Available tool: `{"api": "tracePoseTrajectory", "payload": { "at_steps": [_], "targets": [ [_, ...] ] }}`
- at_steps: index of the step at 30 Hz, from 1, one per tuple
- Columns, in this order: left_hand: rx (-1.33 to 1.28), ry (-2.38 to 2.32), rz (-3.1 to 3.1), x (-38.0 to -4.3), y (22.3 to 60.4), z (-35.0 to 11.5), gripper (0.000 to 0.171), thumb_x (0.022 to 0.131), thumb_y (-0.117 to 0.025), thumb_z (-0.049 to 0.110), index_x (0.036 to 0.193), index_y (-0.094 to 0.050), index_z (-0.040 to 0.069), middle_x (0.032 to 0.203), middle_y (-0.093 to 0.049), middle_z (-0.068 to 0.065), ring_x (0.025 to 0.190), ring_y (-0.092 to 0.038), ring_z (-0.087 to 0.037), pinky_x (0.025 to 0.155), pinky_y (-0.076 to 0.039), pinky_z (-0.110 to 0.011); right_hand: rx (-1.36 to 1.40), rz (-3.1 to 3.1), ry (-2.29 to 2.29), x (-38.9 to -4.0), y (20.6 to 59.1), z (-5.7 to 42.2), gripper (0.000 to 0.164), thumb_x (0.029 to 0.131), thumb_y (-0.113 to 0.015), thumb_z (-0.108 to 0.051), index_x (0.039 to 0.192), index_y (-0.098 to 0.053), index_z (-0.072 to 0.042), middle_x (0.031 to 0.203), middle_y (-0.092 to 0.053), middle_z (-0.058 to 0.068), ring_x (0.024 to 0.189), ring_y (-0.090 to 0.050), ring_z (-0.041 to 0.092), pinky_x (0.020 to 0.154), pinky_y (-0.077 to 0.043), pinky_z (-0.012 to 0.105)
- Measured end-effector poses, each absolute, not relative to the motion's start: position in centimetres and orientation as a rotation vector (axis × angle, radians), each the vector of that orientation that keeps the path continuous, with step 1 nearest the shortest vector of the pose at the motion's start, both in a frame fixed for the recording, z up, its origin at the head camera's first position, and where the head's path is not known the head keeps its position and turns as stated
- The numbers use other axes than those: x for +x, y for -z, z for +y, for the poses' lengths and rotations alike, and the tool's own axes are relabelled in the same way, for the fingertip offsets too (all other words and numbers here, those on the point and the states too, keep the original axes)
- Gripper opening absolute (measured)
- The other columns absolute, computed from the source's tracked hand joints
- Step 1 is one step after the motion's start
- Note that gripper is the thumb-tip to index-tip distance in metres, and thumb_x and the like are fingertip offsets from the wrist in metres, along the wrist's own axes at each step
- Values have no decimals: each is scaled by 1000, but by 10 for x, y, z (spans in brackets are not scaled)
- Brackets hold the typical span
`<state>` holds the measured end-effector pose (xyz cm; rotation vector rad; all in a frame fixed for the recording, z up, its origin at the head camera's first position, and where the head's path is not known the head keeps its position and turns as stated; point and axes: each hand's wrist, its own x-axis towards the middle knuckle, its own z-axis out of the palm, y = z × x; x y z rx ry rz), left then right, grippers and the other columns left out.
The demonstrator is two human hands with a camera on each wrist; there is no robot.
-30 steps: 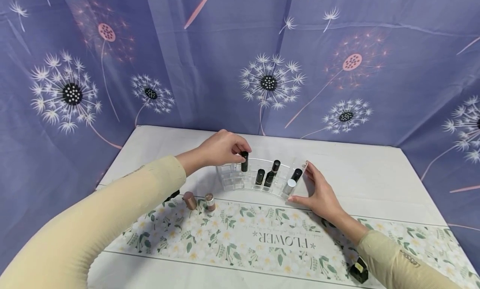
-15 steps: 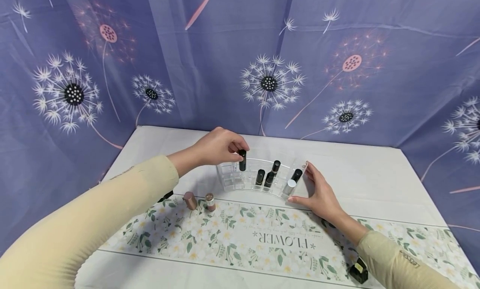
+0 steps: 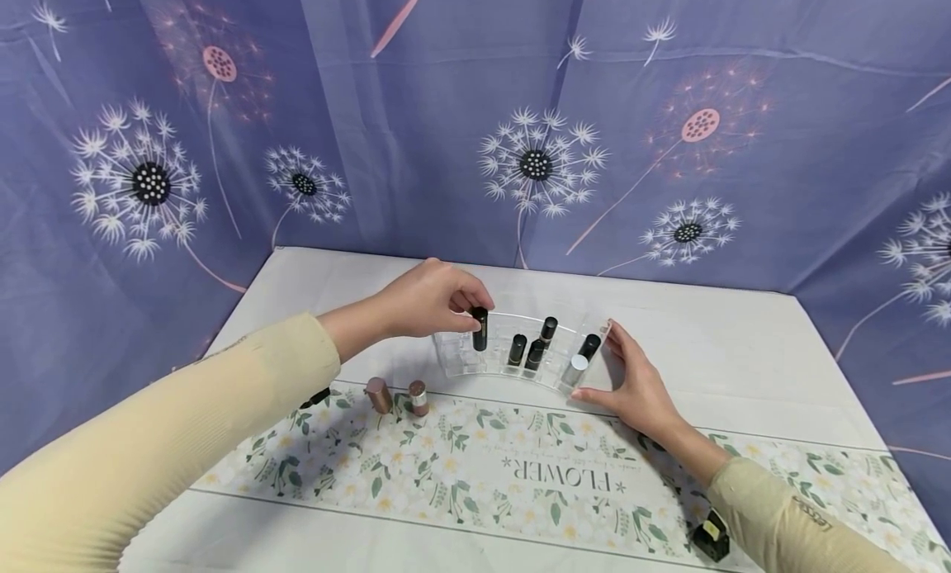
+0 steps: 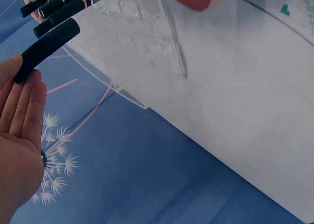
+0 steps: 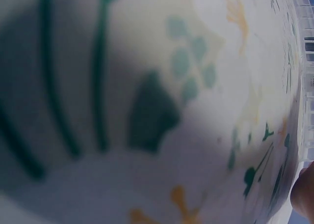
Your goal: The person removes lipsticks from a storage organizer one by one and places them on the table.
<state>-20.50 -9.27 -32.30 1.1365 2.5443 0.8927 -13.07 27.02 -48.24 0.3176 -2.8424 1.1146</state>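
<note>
My left hand point(image 3: 431, 302) pinches a black lipstick tube point(image 3: 480, 331) between thumb and fingers, over the left part of a clear lipstick organizer point(image 3: 464, 365). In the left wrist view the held tube point(image 4: 49, 47) slants outward from the fingertips beside the organizer point(image 4: 147, 42). Whether its lower end touches a slot, I cannot tell. My right hand point(image 3: 637, 394) grips the organizer's right end, thumb at the front corner, fingers behind. Several black lipsticks point(image 3: 534, 355) stand in its middle and right slots, along with a silver-capped one point(image 3: 575, 369). The right wrist view catches mostly blurred tablecloth.
A rose-brown tube point(image 3: 379, 396) and a brown-and-silver lipstick point(image 3: 419, 398) stand front-left of the organizer. A black object point(image 3: 316, 398) is partly hidden by the left sleeve. Near the right forearm lies a small black item point(image 3: 711, 537). A blue curtain point(image 3: 416, 160) closes off the back.
The left hand has shifted slightly left, then lowered a little with the black lipstick tube. My right hand keeps its grip on the organizer's right end.
</note>
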Motion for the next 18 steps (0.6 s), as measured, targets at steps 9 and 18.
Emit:
{"api": "tracePoseTrajectory", "payload": {
  "at_steps": [9,18],
  "targets": [
    [1161,-883,2504,-194,327,-98,22,92,-85,7,114,-82,9,107,-80,0,96,-76,-10,88,-61,-20,312,-2843,-1111,-131,482,270,130,79,-98,-33,171,-12,-3,167,-34,29,150,-40,48,123,-36,62],
    [1183,-891,2497,-187,332,-106,22,92,-86,8,113,-82,9,107,-81,1,96,-77,-9,87,-61,-19,312,-2852,-1121,-130,481,270,130,80,-98,-34,171,-11,-4,167,-33,29,151,-39,48,123,-36,62]
  ]
}}
